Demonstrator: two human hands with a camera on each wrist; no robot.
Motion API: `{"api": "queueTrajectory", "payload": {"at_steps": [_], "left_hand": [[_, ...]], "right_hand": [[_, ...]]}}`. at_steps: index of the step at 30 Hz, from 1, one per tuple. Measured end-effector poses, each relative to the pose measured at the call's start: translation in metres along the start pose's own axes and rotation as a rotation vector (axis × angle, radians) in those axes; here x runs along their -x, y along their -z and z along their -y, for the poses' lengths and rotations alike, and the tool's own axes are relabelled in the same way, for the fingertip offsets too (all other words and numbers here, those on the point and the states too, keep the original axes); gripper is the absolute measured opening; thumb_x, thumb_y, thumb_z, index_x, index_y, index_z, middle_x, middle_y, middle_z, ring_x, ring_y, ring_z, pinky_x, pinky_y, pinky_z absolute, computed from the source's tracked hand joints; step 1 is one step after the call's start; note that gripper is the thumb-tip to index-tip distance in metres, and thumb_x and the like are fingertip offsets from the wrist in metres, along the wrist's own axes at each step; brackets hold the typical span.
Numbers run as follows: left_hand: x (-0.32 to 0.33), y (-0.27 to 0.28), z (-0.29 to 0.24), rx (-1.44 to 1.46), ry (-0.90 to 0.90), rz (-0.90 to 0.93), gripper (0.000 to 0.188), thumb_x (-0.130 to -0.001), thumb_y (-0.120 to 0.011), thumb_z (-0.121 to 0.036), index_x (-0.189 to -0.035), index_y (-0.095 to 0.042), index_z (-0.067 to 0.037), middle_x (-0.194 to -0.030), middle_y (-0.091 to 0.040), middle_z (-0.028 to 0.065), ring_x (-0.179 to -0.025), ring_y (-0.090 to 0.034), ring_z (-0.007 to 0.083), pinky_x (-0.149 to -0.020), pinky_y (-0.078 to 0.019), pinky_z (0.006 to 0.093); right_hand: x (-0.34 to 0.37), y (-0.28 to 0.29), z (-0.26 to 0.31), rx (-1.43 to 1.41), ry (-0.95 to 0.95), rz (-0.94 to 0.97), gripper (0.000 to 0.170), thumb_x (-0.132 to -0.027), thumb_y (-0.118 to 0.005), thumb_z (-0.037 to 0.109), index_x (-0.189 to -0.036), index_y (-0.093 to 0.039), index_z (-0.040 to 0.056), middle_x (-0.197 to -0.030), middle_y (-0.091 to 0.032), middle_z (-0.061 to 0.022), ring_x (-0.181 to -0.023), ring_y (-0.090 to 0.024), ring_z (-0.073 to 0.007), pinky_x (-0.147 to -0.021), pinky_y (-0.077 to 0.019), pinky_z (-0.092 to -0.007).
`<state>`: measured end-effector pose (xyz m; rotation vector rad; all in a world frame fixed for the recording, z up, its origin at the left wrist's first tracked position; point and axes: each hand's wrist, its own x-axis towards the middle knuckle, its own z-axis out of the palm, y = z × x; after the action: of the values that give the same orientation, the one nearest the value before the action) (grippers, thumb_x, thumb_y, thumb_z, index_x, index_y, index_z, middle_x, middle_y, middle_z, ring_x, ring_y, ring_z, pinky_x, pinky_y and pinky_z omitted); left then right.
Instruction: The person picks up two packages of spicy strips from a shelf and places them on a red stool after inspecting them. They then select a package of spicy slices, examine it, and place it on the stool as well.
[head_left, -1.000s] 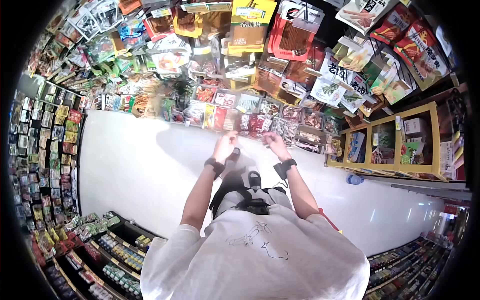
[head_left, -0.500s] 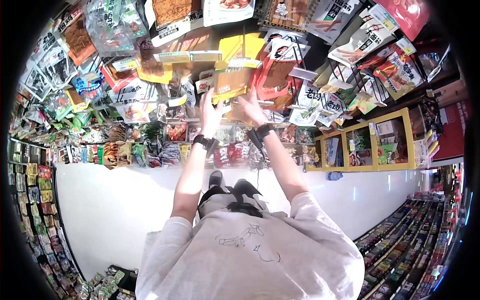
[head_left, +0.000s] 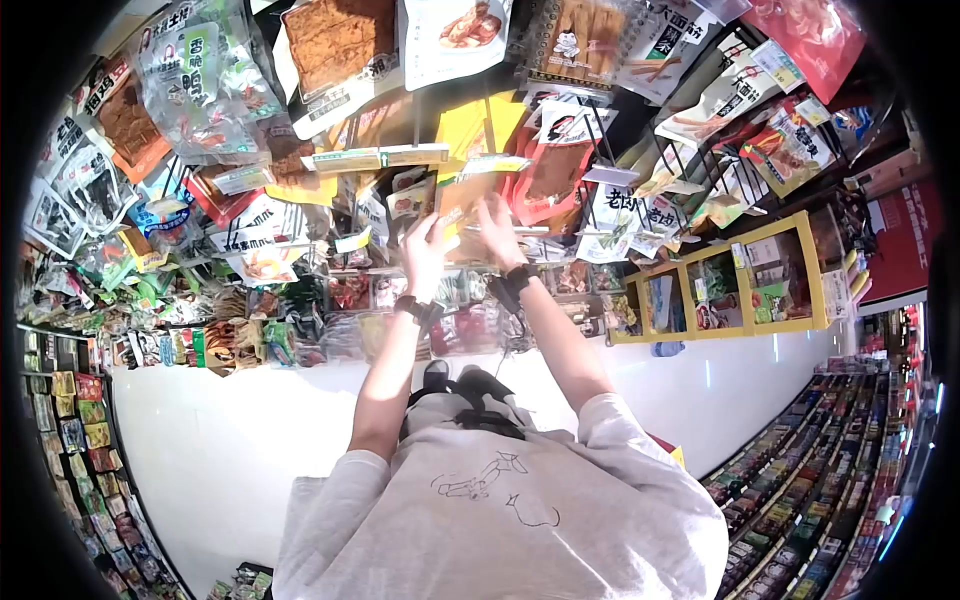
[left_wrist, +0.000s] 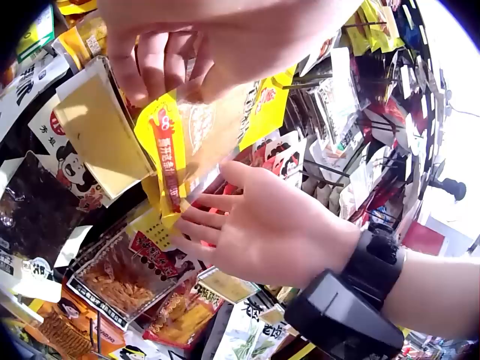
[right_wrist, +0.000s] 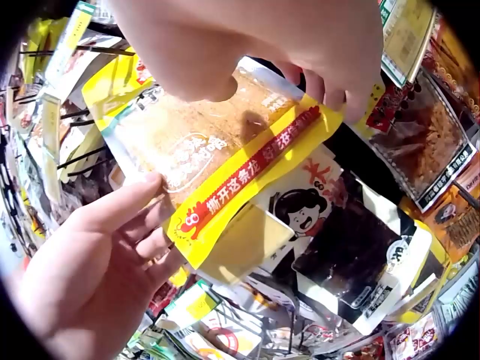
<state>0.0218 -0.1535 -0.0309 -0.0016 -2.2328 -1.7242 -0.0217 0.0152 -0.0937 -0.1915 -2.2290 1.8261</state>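
Note:
Between the hands, in the head view, is a yellow-edged snack packet (head_left: 461,203) with a clear window over a brown, flat food. In the right wrist view, my left hand (right_wrist: 97,262) pinches one edge of it, thumb on the front and fingers behind. My right hand (left_wrist: 277,221) is at the packet's other side in the left wrist view, its fingers fairly straight, fingertips right at the yellow border. Similar yellow packets (head_left: 480,125) hang just beyond, behind a price-tag holder (head_left: 375,158).
Hanging red packets (head_left: 553,170) are right of the hands. Metal hooks with tags stick out around them. Below are trays of small wrapped snacks (head_left: 350,290). A yellow-framed shelf unit (head_left: 735,285) stands to the right, a blue-capped bottle (head_left: 668,349) by its foot.
Both hands have risen from above the low snack trays to the hanging packets, while the head view tilted upward. The left hand has taken hold of a yellow-edged packet, whose lower part now tips toward the person.

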Motion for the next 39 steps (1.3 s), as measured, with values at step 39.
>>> {"api": "queueTrajectory", "payload": {"at_steps": [39], "left_hand": [[0.327,-0.068,-0.110,0.142,0.273,1.187,0.031,-0.085,-0.065,-0.003,-0.112,-0.059,0.011,-0.102,-0.066,0.0121,-0.092,-0.061,0.0135,-0.081,-0.0491,0.0246]], "right_hand": [[0.507,0.303,0.068,-0.385,-0.400,-0.387,0.011,-0.087,-0.063,0.010,-0.092,-0.061,0.0009,-0.074,-0.058,0.0036,-0.070,-0.053,-0.0036,-0.064,-0.0426,-0.0189]]}}
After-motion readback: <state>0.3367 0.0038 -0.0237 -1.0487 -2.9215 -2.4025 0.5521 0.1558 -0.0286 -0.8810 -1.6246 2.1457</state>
